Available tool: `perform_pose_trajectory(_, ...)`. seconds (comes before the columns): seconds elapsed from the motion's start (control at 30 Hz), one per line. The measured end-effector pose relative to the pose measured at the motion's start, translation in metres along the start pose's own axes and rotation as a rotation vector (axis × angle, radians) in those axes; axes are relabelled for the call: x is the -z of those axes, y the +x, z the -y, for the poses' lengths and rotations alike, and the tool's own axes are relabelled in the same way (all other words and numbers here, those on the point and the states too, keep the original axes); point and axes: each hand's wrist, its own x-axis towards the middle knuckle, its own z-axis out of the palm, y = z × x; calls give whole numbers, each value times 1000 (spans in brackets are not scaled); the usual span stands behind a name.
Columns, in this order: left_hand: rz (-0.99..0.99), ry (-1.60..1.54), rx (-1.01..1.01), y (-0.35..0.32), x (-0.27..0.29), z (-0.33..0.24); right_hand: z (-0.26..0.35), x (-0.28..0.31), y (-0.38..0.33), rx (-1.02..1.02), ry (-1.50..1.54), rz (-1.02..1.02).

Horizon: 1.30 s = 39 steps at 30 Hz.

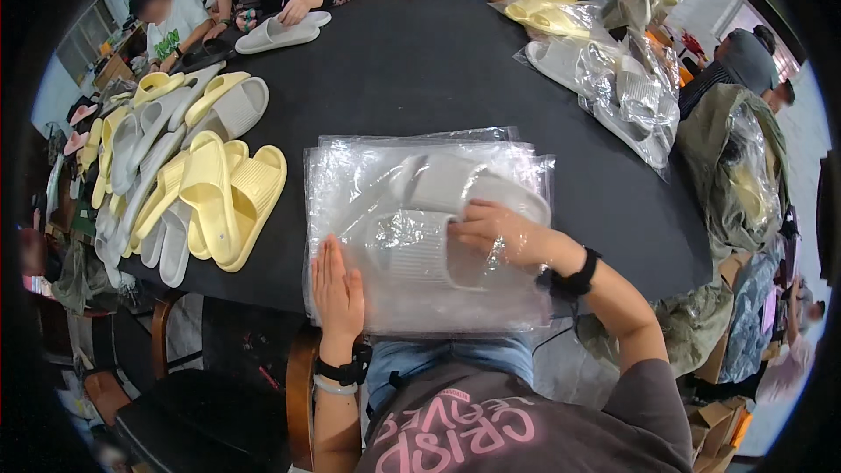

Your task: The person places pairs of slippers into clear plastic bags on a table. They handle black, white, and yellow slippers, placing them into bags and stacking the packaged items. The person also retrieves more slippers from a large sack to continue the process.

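Note:
A pair of grey ribbed slippers, the nearer slipper (412, 250) and the farther slipper (451, 182), lies on its side in front of me, with clear film over at least part of it. Under the pair is a stack of clear plastic bags (342, 180). My right hand (504, 235) reaches in from the right, its bent fingers on the slippers where the two meet; shiny film shows over part of this hand. My left hand (338, 291) lies flat along the stack's left edge, fingers straight and together, holding nothing.
Loose yellow slippers (208, 188) and grey slippers (164, 241) are heaped on the dark table (394, 79) at left. Bagged slippers (604, 79) are piled at the far right, beside a large olive sack (727, 158). Across the table, a person's hand (300, 9) touches grey slippers (276, 35).

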Motion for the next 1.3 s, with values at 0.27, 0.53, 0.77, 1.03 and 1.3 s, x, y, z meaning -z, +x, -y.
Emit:
perform_pose_trajectory(0.27,72,360,-62,2,4,-27,-31,15,-157,-306,21,-292)
perform_pose_trajectory(0.53,163,467,-82,-5,4,-30,67,47,-165,-628,-145,-892)
perform_pose_trajectory(0.77,92,225,-176,-12,-22,8,134,-13,-72,-281,-152,-641)
perform_pose_trajectory(1.03,189,467,-73,-5,-5,-26,76,-71,-74,-593,-393,-532)
perform_pose_trajectory(1.3,234,134,-152,88,86,-52,68,-72,-80,-538,-399,-545)
